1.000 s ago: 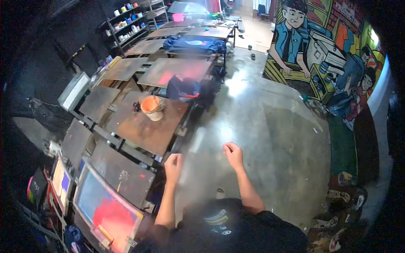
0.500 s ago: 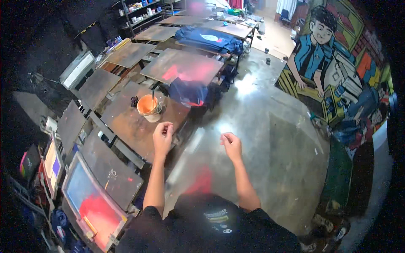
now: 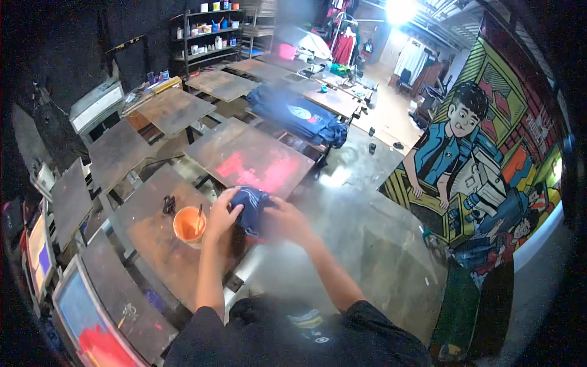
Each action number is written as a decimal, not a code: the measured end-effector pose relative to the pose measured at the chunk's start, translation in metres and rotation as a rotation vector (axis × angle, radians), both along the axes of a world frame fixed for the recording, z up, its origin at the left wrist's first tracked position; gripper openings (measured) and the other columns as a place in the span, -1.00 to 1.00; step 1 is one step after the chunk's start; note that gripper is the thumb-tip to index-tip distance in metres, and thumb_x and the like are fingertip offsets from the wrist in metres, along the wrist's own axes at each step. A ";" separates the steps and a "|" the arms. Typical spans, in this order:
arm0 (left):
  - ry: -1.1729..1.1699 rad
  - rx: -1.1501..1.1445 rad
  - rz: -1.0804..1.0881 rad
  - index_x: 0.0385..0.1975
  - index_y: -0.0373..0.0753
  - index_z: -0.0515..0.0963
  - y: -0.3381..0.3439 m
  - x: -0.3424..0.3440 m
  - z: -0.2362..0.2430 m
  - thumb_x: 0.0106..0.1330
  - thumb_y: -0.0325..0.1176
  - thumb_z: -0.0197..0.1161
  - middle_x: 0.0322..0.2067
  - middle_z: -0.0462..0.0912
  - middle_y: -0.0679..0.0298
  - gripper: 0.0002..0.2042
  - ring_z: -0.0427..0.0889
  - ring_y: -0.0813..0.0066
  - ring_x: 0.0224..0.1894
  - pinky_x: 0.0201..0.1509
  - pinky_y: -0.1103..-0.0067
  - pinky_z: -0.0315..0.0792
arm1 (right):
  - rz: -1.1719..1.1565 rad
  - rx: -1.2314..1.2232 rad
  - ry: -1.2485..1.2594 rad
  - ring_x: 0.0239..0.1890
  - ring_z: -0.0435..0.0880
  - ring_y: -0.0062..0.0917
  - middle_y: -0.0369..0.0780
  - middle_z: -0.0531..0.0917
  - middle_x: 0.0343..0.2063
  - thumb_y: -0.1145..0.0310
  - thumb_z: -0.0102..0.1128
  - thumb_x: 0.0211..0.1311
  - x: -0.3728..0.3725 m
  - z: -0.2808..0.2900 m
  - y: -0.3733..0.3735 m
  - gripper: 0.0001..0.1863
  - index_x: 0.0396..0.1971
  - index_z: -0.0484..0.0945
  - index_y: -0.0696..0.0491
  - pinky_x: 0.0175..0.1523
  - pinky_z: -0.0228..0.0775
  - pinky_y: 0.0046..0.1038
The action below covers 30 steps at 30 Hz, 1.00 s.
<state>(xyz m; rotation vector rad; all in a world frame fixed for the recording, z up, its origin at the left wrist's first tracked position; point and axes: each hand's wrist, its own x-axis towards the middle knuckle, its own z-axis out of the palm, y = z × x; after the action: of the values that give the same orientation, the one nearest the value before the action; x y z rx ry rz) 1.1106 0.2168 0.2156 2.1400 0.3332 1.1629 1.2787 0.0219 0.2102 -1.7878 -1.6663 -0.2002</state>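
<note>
Both hands are at a dark blue cloth [image 3: 249,211], which is bunched between them at the near edge of the pink-stained tabletop [image 3: 214,140], above the gap toward the brown tabletop [image 3: 153,241]. The left hand [image 3: 221,215] has its grip closed on the cloth's left side, thumb toward the person and fingers over the upper edge. The right hand [image 3: 287,221] is at the cloth's right side, fingers touching it, but motion blur hides whether that grip is clenched or only resting there. Whether the cloth's underside touches either tabletop cannot be told. The step in hand looks like taking up and arranging the cloth with two hands; the next move would call for a sure hold by the right fingers to match the left, so that the fabric can be drawn out evenly rather than twisted. It would also call for care with the left forearm, which passes just beside an orange-lined bucket [image 3: 185,229] with a stick [image 3: 199,218] in it, standing toward the right edge of the brown tabletop. A small black object [image 3: 169,205] lies nearer that tabletop's far edge. Beyond the pink-stained tabletop's far edge lies a pile of dark blue garments [image 3: 293,114].
</note>
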 end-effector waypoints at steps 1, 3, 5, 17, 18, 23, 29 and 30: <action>0.065 -0.002 -0.085 -0.06 -0.27 0.61 0.009 0.003 -0.007 0.17 -0.39 0.34 -0.09 0.67 0.22 -0.68 0.57 0.38 -0.23 -0.14 0.56 0.46 | 0.016 -0.059 -0.004 0.10 0.55 -0.24 -0.20 0.49 0.21 0.58 0.01 0.10 0.005 -0.002 0.009 -0.56 -0.03 0.65 -0.05 0.17 0.44 -0.30; 0.203 -0.125 -0.095 -0.11 -0.29 0.63 0.020 0.009 -0.008 0.17 -0.37 0.35 -0.17 0.68 0.24 -0.72 0.57 0.42 -0.26 -0.15 0.58 0.45 | 0.035 -0.134 0.004 0.07 0.57 -0.27 -0.22 0.49 0.21 0.59 0.03 0.07 0.016 -0.003 0.021 -0.57 -0.07 0.68 -0.04 0.14 0.44 -0.31; 0.358 -0.258 -0.114 -0.17 -0.31 0.65 0.023 0.009 -0.003 0.17 -0.36 0.36 -0.25 0.70 0.26 -0.75 0.56 0.46 -0.29 -0.16 0.59 0.44 | 0.035 -0.183 0.048 -0.04 0.60 -0.32 -0.25 0.53 0.16 0.58 0.08 0.00 0.032 -0.003 0.026 -0.65 -0.22 0.71 -0.01 0.08 0.47 -0.33; -0.038 -0.859 -0.085 -0.20 -0.31 0.58 0.049 0.011 0.004 0.26 -0.56 0.24 -0.31 0.60 0.42 -0.86 0.53 0.66 -0.25 -0.11 0.68 0.40 | 0.244 -0.318 0.476 -0.08 0.64 -0.39 -0.18 0.61 0.08 0.66 0.42 -0.20 0.153 0.023 0.009 -0.68 -0.35 0.76 0.04 0.00 0.51 -0.35; -0.033 -0.857 -0.068 -0.20 -0.31 0.58 0.052 0.019 0.002 0.26 -0.56 0.24 -0.31 0.60 0.42 -0.86 0.53 0.66 -0.25 -0.11 0.68 0.40 | 0.238 -0.291 0.504 -0.10 0.63 -0.41 -0.18 0.62 0.07 0.65 0.43 -0.20 0.167 0.025 0.008 -0.69 -0.34 0.76 0.05 0.00 0.50 -0.35; -0.208 -0.639 0.223 -0.20 -0.31 0.60 0.073 0.101 0.029 0.31 -0.51 0.26 -0.36 0.58 0.47 -0.89 0.48 0.74 -0.33 -0.21 0.74 0.37 | 0.289 -0.064 0.670 -0.13 0.61 -0.52 -0.18 0.65 -0.03 0.52 0.40 0.03 0.253 0.034 0.025 -0.81 -0.32 0.63 0.20 0.01 0.46 -0.44; -0.049 -0.420 0.354 -0.18 -0.33 0.62 0.117 0.226 0.062 0.32 -0.44 0.32 -0.39 0.55 0.48 -0.85 0.44 0.75 -0.39 -0.27 0.77 0.33 | 0.114 -0.046 1.039 -0.42 0.57 -0.71 -0.35 0.60 -0.47 0.40 0.20 0.34 0.337 -0.012 0.058 -0.86 -0.29 0.52 0.17 -0.29 0.42 -0.60; -0.044 -0.325 0.395 -0.19 -0.33 0.61 0.129 0.245 0.059 0.33 -0.42 0.31 -0.38 0.57 0.46 -0.85 0.46 0.74 -0.35 -0.22 0.75 0.35 | 0.115 0.028 1.093 -0.46 0.56 -0.73 -0.36 0.58 -0.50 0.40 0.20 0.35 0.343 -0.016 0.063 -0.87 -0.27 0.52 0.16 -0.34 0.40 -0.61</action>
<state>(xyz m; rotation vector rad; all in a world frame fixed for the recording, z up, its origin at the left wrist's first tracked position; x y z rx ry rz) 1.3556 0.3460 0.2749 1.8072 0.8924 1.2666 1.6213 0.0853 0.1944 -1.3385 -0.9289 0.6880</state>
